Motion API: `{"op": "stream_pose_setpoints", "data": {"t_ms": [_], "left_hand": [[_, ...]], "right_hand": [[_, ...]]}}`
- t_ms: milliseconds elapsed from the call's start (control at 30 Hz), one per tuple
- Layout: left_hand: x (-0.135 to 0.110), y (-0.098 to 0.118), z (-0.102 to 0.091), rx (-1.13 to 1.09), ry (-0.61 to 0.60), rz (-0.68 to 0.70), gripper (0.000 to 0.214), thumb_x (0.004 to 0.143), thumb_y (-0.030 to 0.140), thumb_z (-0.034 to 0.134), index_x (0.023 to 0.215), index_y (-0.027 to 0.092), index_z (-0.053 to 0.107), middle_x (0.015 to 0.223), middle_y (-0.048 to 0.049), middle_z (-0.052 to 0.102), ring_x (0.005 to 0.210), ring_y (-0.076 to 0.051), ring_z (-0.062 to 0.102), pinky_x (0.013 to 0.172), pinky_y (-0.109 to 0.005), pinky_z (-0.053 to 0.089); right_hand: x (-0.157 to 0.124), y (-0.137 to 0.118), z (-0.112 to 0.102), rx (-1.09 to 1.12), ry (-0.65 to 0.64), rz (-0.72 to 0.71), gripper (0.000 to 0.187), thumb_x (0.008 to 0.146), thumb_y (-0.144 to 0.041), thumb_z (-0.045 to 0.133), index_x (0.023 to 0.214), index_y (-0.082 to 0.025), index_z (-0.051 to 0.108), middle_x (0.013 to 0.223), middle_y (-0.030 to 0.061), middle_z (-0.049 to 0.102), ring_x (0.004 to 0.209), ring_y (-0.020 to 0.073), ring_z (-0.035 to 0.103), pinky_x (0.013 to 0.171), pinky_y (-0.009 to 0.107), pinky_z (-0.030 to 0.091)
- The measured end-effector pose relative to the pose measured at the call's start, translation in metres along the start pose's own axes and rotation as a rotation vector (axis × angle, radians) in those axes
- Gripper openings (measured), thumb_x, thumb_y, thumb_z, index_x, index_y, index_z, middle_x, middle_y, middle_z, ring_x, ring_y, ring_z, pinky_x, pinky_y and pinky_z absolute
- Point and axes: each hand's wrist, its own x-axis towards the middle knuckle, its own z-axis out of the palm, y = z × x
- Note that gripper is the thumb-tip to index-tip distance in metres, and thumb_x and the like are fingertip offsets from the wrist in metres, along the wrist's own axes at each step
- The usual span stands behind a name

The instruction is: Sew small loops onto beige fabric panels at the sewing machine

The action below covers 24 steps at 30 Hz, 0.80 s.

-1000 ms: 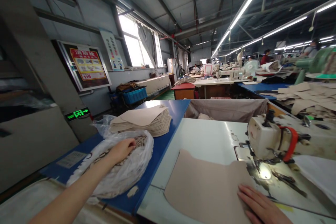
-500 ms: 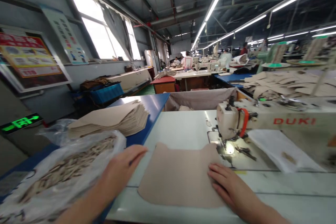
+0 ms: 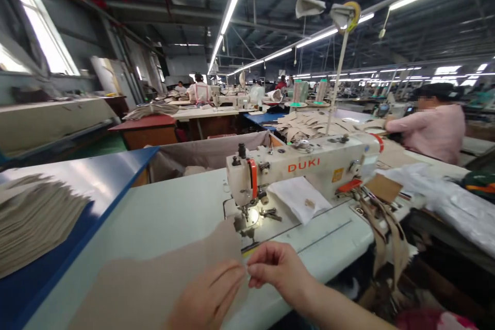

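Observation:
A beige cut fabric piece (image 3: 154,283) lies flat on the pale sewing table (image 3: 181,211), its far corner close to the needle of the white DUKI sewing machine (image 3: 294,170). My left hand (image 3: 209,296) and my right hand (image 3: 276,270) meet over the piece's right edge, just in front of the lit needle area. Both hands are closed in a pinch, fingertips nearly touching. Something very small sits between them; I cannot make out what it is.
A stack of beige cut pieces (image 3: 34,221) rests on the blue side table (image 3: 96,175) at left. A grey cloth bin (image 3: 209,152) hangs behind the table. Beige strips (image 3: 386,227) dangle off its right end. A person in pink (image 3: 433,124) sits at right.
The view has swung right, from the plastic bag of parts to the sewing machine. My left hand left the bag and my right hand lifted off the fabric; both now pinch together near the needle.

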Motion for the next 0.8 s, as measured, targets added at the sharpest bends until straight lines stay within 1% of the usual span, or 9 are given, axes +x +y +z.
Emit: {"op": "stream_pose_setpoints", "data": {"t_ms": [100, 200, 300, 367, 433, 467, 567, 667, 800], "left_hand": [[0.011, 0.001, 0.01, -0.261, -0.178, -0.326, 0.02, 0.089, 0.033, 0.048, 0.082, 0.028, 0.066, 0.078, 0.0056, 0.071, 0.07, -0.009, 0.067, 0.065, -0.01, 0.051], [0.019, -0.01, 0.016, -0.404, -0.351, -0.559, 0.02, 0.084, 0.039, 0.052, 0.076, 0.029, 0.068, 0.072, 0.0064, 0.071, 0.067, -0.012, 0.067, 0.061, -0.015, 0.051], [0.019, -0.038, 0.019, -0.395, -0.37, -0.771, 0.023, 0.074, 0.047, 0.056, 0.077, 0.028, 0.069, 0.074, 0.004, 0.072, 0.072, -0.018, 0.067, 0.065, -0.022, 0.052], [0.016, -0.061, 0.021, -0.376, -0.352, -0.907, 0.03, 0.07, 0.051, 0.056, 0.079, 0.026, 0.069, 0.078, 0.0017, 0.073, 0.075, -0.022, 0.068, 0.067, -0.026, 0.053], [0.011, -0.08, 0.026, -0.382, -0.363, -1.009, 0.036, 0.068, 0.054, 0.054, 0.082, 0.025, 0.068, 0.079, -0.0002, 0.073, 0.076, -0.024, 0.068, 0.066, -0.028, 0.054], [0.008, -0.086, 0.029, -0.38, -0.376, -1.043, 0.038, 0.068, 0.055, 0.053, 0.083, 0.024, 0.068, 0.08, -0.0008, 0.073, 0.077, -0.025, 0.068, 0.066, -0.029, 0.054], [0.002, -0.095, 0.04, -0.306, -0.391, -1.096, 0.039, 0.069, 0.056, 0.049, 0.084, 0.025, 0.067, 0.081, -0.0014, 0.073, 0.079, -0.026, 0.068, 0.071, -0.032, 0.054], [-0.004, -0.096, 0.05, -0.237, -0.374, -1.091, 0.039, 0.069, 0.056, 0.047, 0.084, 0.026, 0.067, 0.084, -0.0005, 0.074, 0.08, -0.026, 0.068, 0.073, -0.033, 0.054], [-0.003, -0.095, 0.053, -0.226, -0.349, -1.071, 0.037, 0.067, 0.056, 0.048, 0.081, 0.027, 0.067, 0.082, 0.0001, 0.074, 0.078, -0.025, 0.068, 0.073, -0.033, 0.054]], "right_hand": [[0.004, 0.006, -0.005, -0.005, -0.004, -0.071, 0.044, 0.048, -0.047, 0.083, 0.066, -0.014, 0.062, 0.055, -0.0017, 0.061, 0.051, 0.0095, 0.057, 0.054, 0.022, 0.044], [0.007, -0.003, -0.018, -0.197, -0.069, -0.15, 0.033, 0.065, -0.045, 0.075, 0.072, -0.015, 0.064, 0.062, -0.0011, 0.062, 0.058, 0.0109, 0.058, 0.059, 0.024, 0.046], [0.013, -0.035, -0.054, -0.829, -0.066, -0.443, 0.013, 0.084, -0.026, 0.057, 0.083, -0.017, 0.067, 0.08, 0.004, 0.067, 0.077, 0.0146, 0.061, 0.073, 0.026, 0.047], [0.022, -0.06, -0.09, -1.259, -0.001, -0.556, 0.021, 0.088, -0.015, 0.046, 0.095, -0.017, 0.066, 0.092, 0.0071, 0.067, 0.089, 0.0164, 0.06, 0.08, 0.026, 0.045], [0.033, -0.078, -0.126, -1.58, 0.128, -0.437, 0.024, 0.089, -0.01, 0.043, 0.1, -0.016, 0.064, 0.098, 0.0073, 0.067, 0.093, 0.0163, 0.06, 0.082, 0.025, 0.044], [0.039, -0.083, -0.142, -1.642, 0.152, -0.388, 0.024, 0.088, -0.01, 0.045, 0.1, -0.015, 0.064, 0.099, 0.0086, 0.067, 0.094, 0.0174, 0.06, 0.083, 0.026, 0.044], [0.054, -0.084, -0.172, -1.748, 0.108, -0.289, 0.018, 0.087, -0.011, 0.049, 0.091, -0.012, 0.066, 0.095, 0.0107, 0.067, 0.092, 0.0203, 0.061, 0.082, 0.028, 0.045], [0.06, -0.078, -0.179, -1.839, 0.016, -0.234, 0.018, 0.086, -0.01, 0.05, 0.082, -0.011, 0.067, 0.09, 0.0116, 0.067, 0.09, 0.0215, 0.061, 0.077, 0.028, 0.046], [0.063, -0.074, -0.173, -1.916, -0.051, -0.2, 0.02, 0.083, -0.004, 0.048, 0.084, -0.008, 0.067, 0.09, 0.015, 0.067, 0.091, 0.0242, 0.06, 0.077, 0.03, 0.046]]}}
